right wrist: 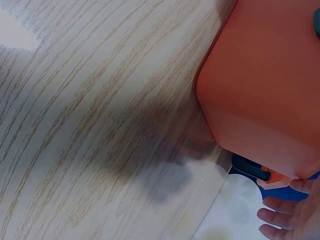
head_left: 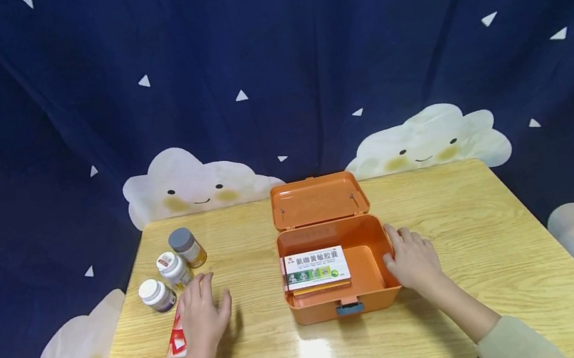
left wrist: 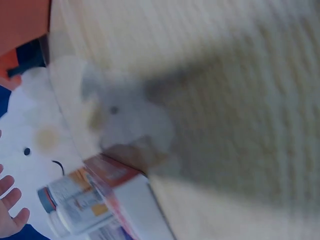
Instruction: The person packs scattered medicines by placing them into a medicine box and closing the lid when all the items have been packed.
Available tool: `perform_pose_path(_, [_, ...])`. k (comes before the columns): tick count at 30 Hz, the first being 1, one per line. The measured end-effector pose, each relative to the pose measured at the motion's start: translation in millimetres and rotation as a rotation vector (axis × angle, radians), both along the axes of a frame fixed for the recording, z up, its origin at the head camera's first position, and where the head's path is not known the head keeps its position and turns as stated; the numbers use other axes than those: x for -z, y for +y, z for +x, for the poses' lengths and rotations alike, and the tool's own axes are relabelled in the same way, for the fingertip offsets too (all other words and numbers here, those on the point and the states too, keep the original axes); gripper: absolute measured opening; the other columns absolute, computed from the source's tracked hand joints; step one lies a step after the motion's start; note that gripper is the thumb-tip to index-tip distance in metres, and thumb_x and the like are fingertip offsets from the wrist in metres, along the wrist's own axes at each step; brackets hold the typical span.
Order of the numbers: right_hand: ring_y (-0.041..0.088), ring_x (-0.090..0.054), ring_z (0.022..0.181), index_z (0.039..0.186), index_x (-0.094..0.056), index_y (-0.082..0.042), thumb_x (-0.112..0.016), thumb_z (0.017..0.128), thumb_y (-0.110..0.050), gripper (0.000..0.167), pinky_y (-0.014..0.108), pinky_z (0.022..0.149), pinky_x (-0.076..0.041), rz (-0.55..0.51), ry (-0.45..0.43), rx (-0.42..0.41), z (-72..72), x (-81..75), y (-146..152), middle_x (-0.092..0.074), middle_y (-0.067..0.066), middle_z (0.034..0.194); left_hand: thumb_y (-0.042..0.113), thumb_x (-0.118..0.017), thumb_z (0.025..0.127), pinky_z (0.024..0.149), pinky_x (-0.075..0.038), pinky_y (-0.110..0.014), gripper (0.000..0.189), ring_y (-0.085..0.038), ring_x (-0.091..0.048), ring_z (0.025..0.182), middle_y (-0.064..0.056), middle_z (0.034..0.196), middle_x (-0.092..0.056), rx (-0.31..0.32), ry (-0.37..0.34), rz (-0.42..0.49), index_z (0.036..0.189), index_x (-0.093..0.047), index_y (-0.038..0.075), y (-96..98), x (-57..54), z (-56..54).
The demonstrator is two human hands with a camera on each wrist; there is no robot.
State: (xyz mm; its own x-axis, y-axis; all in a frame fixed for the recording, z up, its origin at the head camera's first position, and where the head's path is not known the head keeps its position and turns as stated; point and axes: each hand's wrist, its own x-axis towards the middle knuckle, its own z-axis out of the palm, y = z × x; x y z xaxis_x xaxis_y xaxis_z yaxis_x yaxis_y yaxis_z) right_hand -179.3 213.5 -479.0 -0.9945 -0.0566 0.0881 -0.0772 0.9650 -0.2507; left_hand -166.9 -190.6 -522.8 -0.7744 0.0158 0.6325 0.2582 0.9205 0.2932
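Note:
My left hand [head_left: 204,313] hovers over a red and white box [head_left: 176,337] on the table's left side, fingers loosely spread with nothing between them. It partly hides that box, whose side and end [left wrist: 142,205] show in the left wrist view. My right hand [head_left: 414,259] is at the right rim of an orange lidded case [head_left: 309,313], its thumb at the rim and its fingers fairly straight along the outer side. The case's lid [head_left: 319,199] stands open. Inside, at the left, a white and green medicine box [head_left: 316,268] lies above a yellow-edged one [head_left: 321,288].
Two white-capped bottles [head_left: 157,294] [head_left: 174,271] and a grey-capped bottle [head_left: 187,247] stand just beyond my left hand. The case has a dark front latch [head_left: 350,308]. Behind the wooden table [head_left: 453,221] hangs a dark blue curtain [head_left: 265,49] with cloud shapes.

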Motion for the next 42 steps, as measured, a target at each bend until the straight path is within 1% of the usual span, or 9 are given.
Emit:
perform_pose_path(7, [0.044,-0.044,0.108,0.135,-0.035,-0.006,-0.050,0.084,-0.024,0.056,0.058,0.086,-0.034,-0.002,-0.005,0.001,-0.5,0.2,0,-0.046,0.025,0.120,0.023,-0.061,0.069,0.082,-0.034,-0.053,0.049,-0.041,-0.047,0.098,-0.022,0.107,-0.052,-0.076,0.014,0.016,0.110,-0.054,-0.004,-18.9,9.9,4.7])
perform_pose_path(8, [0.044,-0.044,0.108,0.135,-0.035,-0.006,-0.050,0.084,-0.024,0.056,0.058,0.086,-0.034,-0.002,-0.005,0.002,-0.4,0.0,0,-0.046,0.025,0.120,0.022,-0.061,0.069,0.083,-0.034,-0.053,0.050,-0.041,-0.046,0.099,-0.023,0.107,-0.052,-0.087,0.005,0.022,0.111,-0.054,-0.004,-21.0,11.4,5.6])
perform_pose_path(13, [0.044,-0.045,0.107,0.135,-0.035,-0.006,-0.050,0.084,-0.024,0.056,0.058,0.085,-0.035,-0.003,-0.005,0.001,0.3,-0.8,0,-0.047,0.025,0.119,0.022,-0.065,0.070,0.086,-0.031,-0.054,0.052,-0.042,-0.045,0.101,-0.023,0.110,-0.050,-0.140,-0.067,0.061,0.114,-0.051,-0.004,-28.6,18.7,10.9])
perform_pose_path(18, [0.044,-0.044,0.108,0.135,-0.035,-0.006,-0.049,0.084,-0.024,0.056,0.058,0.085,-0.035,-0.010,-0.010,0.003,0.6,-1.2,-1,-0.047,0.025,0.120,0.025,-0.068,0.070,0.089,-0.029,-0.055,0.058,-0.042,-0.042,0.106,-0.024,0.113,-0.047,-0.211,-0.151,0.080,0.115,-0.049,-0.006,-32.8,24.2,16.1])
perform_pose_path(21, [0.044,-0.044,0.109,0.136,-0.034,-0.006,-0.049,0.084,-0.024,0.057,0.058,0.086,-0.034,-0.014,-0.016,0.003,0.5,-1.5,-1,-0.046,0.025,0.121,0.027,-0.070,0.070,0.089,-0.028,-0.055,0.063,-0.043,-0.040,0.107,-0.026,0.116,-0.045,-0.260,-0.218,0.100,0.117,-0.046,-0.007,-34.3,26.5,18.7])
perform_pose_path(26, [0.044,-0.044,0.108,0.136,-0.034,-0.006,-0.050,0.084,-0.024,0.057,0.058,0.086,-0.034,-0.014,-0.013,0.003,0.3,-1.0,0,-0.046,0.025,0.120,0.034,-0.071,0.069,0.089,-0.027,-0.057,0.077,-0.045,-0.035,0.112,-0.028,0.121,-0.039,-0.353,-0.363,0.123,0.124,-0.039,-0.010,-36.1,29.8,21.7])
perform_pose_path(28, [0.044,-0.045,0.108,0.136,-0.035,-0.006,-0.050,0.084,-0.024,0.057,0.058,0.085,-0.035,-0.012,-0.010,0.004,0.1,-0.4,0,-0.047,0.024,0.120,0.036,-0.072,0.069,0.089,-0.026,-0.058,0.082,-0.045,-0.034,0.113,-0.028,0.121,-0.037,-0.381,-0.402,0.130,0.126,-0.036,-0.010,-36.9,31.7,22.5])
perform_pose_path(34, [0.044,-0.047,0.104,0.135,-0.036,-0.006,-0.050,0.084,-0.023,0.056,0.057,0.079,-0.037,-0.012,0.000,0.005,-0.4,1.3,0,-0.048,0.023,0.118,0.040,-0.072,0.069,0.087,-0.027,-0.059,0.087,-0.046,-0.033,0.114,-0.029,0.122,-0.036,-0.424,-0.444,0.142,0.128,-0.034,-0.011,-39.4,37.3,24.0])
perform_pose_path(42, [0.044,-0.047,0.105,0.135,-0.035,-0.006,-0.050,0.084,-0.023,0.055,0.057,0.079,-0.037,-0.018,-0.010,0.005,-0.5,0.7,0,-0.048,0.023,0.119,0.044,-0.070,0.070,0.086,-0.026,-0.062,0.091,-0.048,-0.029,0.115,-0.032,0.125,-0.032,-0.457,-0.557,0.173,0.131,-0.029,-0.009,-39.8,37.0,26.4])
